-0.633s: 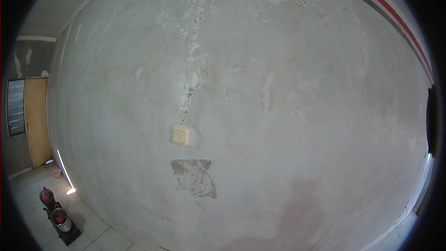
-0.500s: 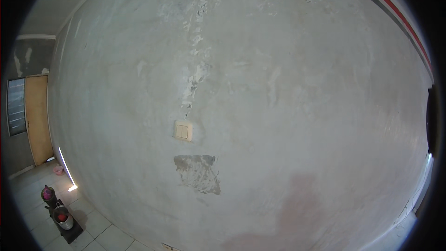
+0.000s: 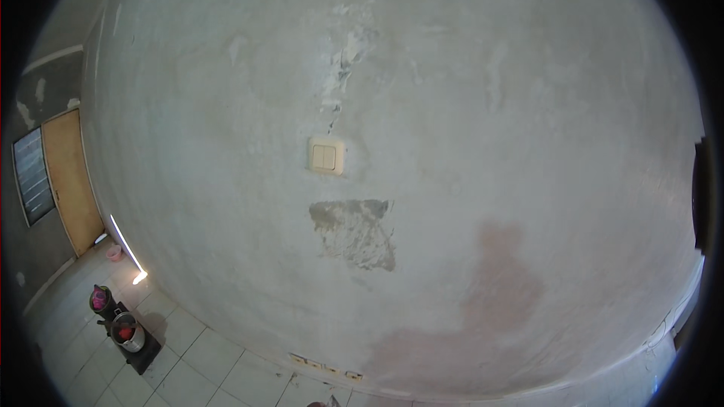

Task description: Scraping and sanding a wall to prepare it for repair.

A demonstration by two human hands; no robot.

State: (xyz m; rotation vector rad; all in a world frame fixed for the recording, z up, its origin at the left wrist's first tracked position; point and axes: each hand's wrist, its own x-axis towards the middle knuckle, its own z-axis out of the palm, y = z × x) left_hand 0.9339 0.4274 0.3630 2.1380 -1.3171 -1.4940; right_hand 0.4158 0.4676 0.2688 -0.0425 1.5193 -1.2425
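Neither my left hand nor my right hand is in view. I face a rough grey plastered wall (image 3: pixel 467 120). A cream double light switch (image 3: pixel 326 156) sits near its middle. Below the switch is a darker patch of bare cement (image 3: pixel 354 232). A strip of cracked, flaking plaster (image 3: pixel 343 53) runs up from the switch. A reddish stain (image 3: pixel 490 294) spreads over the wall's lower right.
White floor tiles (image 3: pixel 188 362) lie at the lower left. A metal pot (image 3: pixel 128 332) and a dark vessel (image 3: pixel 100 299) stand on a low black stand. An orange wooden door (image 3: pixel 72 181) and a louvred window (image 3: pixel 32 173) are at the far left. A small pink bowl (image 3: pixel 114 252) lies by the door.
The view has tilted downward: the switch and cement patch have shifted up in the picture, more floor tile shows at the bottom, and the red stripe at the upper right has left the view.
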